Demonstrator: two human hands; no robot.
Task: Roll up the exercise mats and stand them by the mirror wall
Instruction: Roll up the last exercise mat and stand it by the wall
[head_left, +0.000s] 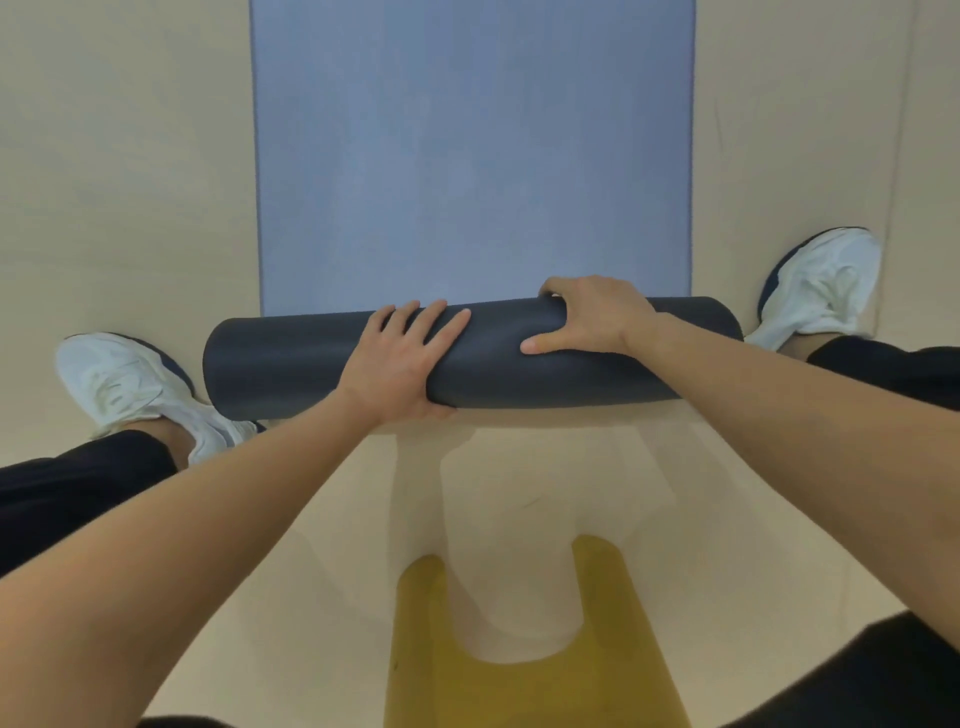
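A blue exercise mat (472, 156) lies flat on the floor, running away from me. Its near end is wound into a thick dark grey roll (280, 364) lying crosswise between my feet. My left hand (400, 364) presses flat on the roll's middle with straight, spread fingers. My right hand (592, 317) grips the roll further right, its fingers curled over the far side and its thumb on the near side.
My white shoes stand on either side of the roll, the left shoe (130, 384) and the right shoe (826, 286). Pale beige floor (124, 182) surrounds the mat. A yellow-olive shape (524, 686) shows at the bottom centre.
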